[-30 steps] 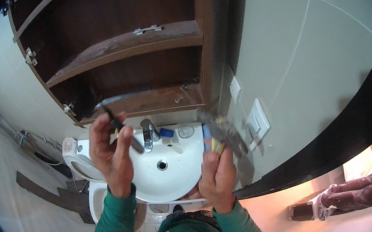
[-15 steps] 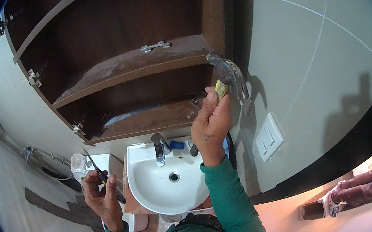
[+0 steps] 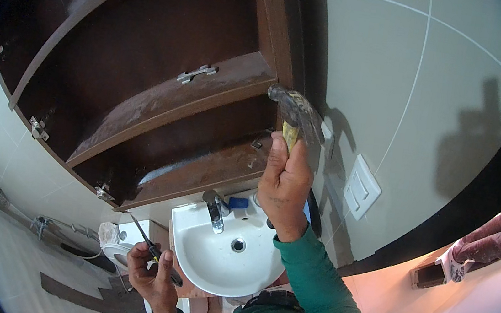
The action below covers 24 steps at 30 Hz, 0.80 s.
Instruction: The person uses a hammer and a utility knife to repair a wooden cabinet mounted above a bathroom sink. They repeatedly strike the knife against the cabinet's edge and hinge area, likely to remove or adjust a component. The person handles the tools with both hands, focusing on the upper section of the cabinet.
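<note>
Hammer [image 3: 296, 110] in right grip [image 3: 285, 189], head partly blurred, lower handle hidden; slim pointed tool [image 3: 152, 249] in left grip [image 3: 156, 283]

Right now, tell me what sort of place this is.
Most likely a bathroom: there's a white washbasin with a chrome tap, and what looks like a toilet to its left.
</note>
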Each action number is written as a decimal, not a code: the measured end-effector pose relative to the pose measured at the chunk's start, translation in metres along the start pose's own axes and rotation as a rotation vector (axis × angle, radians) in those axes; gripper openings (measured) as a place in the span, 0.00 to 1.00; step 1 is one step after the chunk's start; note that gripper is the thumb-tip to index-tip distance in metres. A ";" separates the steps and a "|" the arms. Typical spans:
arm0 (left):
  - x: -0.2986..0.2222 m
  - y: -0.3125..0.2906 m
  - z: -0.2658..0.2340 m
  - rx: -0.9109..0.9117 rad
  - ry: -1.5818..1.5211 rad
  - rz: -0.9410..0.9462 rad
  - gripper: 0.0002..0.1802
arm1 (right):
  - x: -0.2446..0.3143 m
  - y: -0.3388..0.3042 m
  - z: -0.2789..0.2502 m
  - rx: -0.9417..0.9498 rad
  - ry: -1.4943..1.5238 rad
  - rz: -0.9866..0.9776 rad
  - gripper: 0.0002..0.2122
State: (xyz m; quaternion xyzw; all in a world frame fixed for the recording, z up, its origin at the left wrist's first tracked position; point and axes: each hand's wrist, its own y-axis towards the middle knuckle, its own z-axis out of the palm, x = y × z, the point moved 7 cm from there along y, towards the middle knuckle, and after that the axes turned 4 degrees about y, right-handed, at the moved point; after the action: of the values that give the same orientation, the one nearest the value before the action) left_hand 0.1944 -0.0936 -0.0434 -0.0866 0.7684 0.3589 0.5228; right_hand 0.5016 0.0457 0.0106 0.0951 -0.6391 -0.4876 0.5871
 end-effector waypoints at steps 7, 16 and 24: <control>0.007 -0.009 0.007 0.049 0.002 -0.006 0.24 | 0.008 -0.013 -0.013 -0.059 0.009 -0.129 0.11; 0.006 -0.023 0.015 0.104 0.009 -0.076 0.26 | -0.005 -0.001 -0.005 0.071 0.000 0.027 0.09; 0.002 -0.026 0.023 0.143 -0.025 -0.084 0.24 | -0.010 0.005 0.004 0.021 0.007 -0.005 0.13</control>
State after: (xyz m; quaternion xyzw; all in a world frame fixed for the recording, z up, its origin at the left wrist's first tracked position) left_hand 0.2233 -0.0968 -0.0618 -0.0769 0.7811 0.2819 0.5518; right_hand 0.5030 0.0570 0.0081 0.1044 -0.6420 -0.4820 0.5871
